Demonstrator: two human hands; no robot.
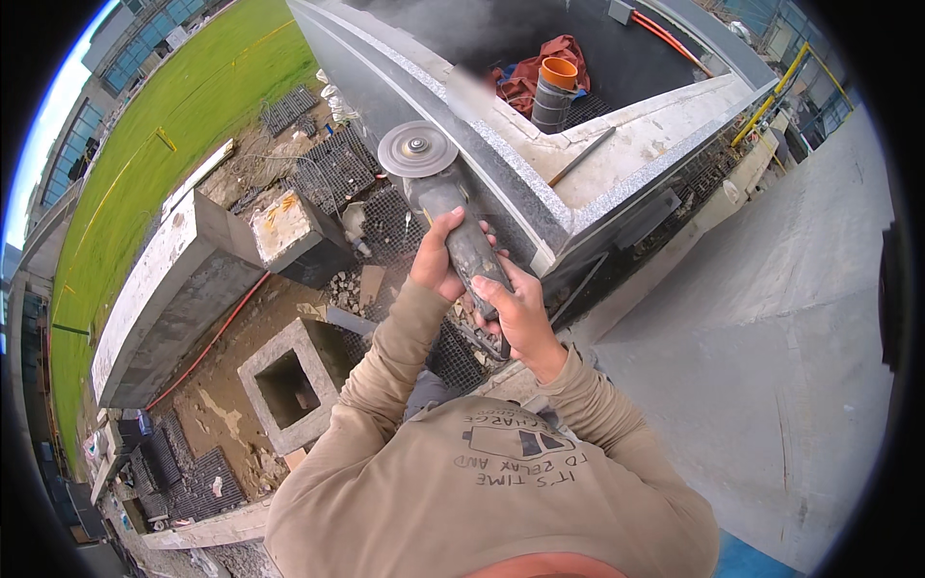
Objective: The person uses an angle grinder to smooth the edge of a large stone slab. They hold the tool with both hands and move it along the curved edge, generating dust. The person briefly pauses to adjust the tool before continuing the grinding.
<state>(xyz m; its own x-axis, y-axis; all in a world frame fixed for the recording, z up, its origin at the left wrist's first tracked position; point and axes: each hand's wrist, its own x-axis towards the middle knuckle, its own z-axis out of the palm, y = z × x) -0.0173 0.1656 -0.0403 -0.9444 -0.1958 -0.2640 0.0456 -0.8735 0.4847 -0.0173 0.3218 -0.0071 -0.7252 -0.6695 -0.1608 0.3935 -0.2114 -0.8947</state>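
An angle grinder (466,249) with a dark, worn body is held between my two hands, its round grey disc (417,150) pointing away from me. My left hand (439,258) wraps round the body from the left, near the grinder's head. Farther back, my right hand (523,313) grips the rear end, with its thumb along the top. The disc lies beside the outer face of a dark wall with a pale speckled stone edge (501,154). From this view I cannot tell whether the disc touches the wall or spins.
Inside the walled box stand an orange-topped pipe (557,82) and a crumpled red sheet (549,58). A long thin bar (583,156) lies on the ledge. Below left are a hollow concrete block (294,380), a curved concrete wall (159,308) and rubble. A grey concrete surface (742,356) rises at right.
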